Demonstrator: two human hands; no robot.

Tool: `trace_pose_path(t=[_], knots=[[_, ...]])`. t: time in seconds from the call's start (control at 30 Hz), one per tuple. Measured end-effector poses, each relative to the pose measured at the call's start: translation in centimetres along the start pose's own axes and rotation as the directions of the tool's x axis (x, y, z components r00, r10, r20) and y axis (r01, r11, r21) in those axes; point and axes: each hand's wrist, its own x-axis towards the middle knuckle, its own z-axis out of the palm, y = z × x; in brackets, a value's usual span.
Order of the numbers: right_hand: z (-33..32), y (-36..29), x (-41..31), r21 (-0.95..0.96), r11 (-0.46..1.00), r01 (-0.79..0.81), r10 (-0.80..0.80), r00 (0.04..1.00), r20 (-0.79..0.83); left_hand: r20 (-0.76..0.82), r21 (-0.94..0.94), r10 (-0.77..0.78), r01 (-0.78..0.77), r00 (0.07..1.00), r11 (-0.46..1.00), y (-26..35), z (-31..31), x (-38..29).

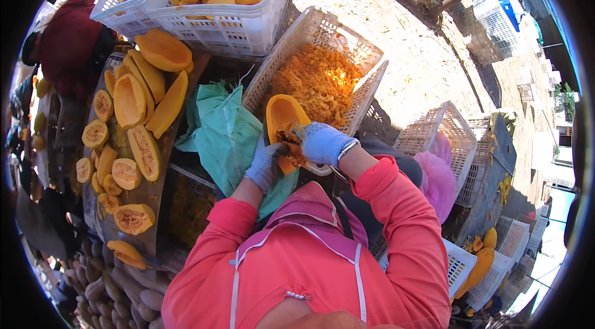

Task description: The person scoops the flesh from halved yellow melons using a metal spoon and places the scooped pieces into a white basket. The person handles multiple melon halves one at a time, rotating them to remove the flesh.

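Observation:
A halved orange squash is tilted in front of me, its hollow facing up. My left hand, in a pale glove with dark fingertips, grips its lower left side. My right hand, also gloved, holds a metal scoop whose end is inside the hollow among loose orange pulp. The scoop's handle is mostly hidden by the glove. Just beyond the squash stands a white plastic crate with a heap of stringy pulp in it. Teal woven cloth lies under my left forearm.
On a board at left lie peeled squash halves and several cut pieces with seeds. Crates of cleaned pieces stand at the far left. To the right are a crate and a pink mesh bag. A person bends at far left.

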Motion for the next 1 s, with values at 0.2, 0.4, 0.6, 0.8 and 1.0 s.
trace_pose_path(t=[0.2,0.4,0.6,0.8,1.0], knots=[[0.8,0.1,2.9,-0.006,0.998,-0.058,0.055,0.975,-0.213,0.045,0.109,0.124,-0.128,0.991,0.986,-1.1,-1.0,1.2],[2.3,0.0,-0.2,-0.037,0.999,0.025,-0.029,0.994,-0.105,-0.044,-0.016,-0.056,0.056,0.997,0.998,-0.3,-1.0,0.8],[1.4,-0.1,1.5,-0.006,0.993,-0.115,0.109,0.952,-0.285,0.014,0.116,0.148,-0.149,0.989,0.982,0.2,0.6,0.2],[2.8,-2.0,0.5,-0.177,0.982,-0.068,0.035,0.982,-0.188,-0.051,0.123,0.137,-0.129,0.989,0.984,-1.4,-1.5,1.3],[4.1,-1.0,-0.8,-0.217,0.976,-0.013,-0.033,0.978,-0.208,0.057,-0.112,0.143,-0.136,0.988,0.984,-0.3,0.0,0.7]])
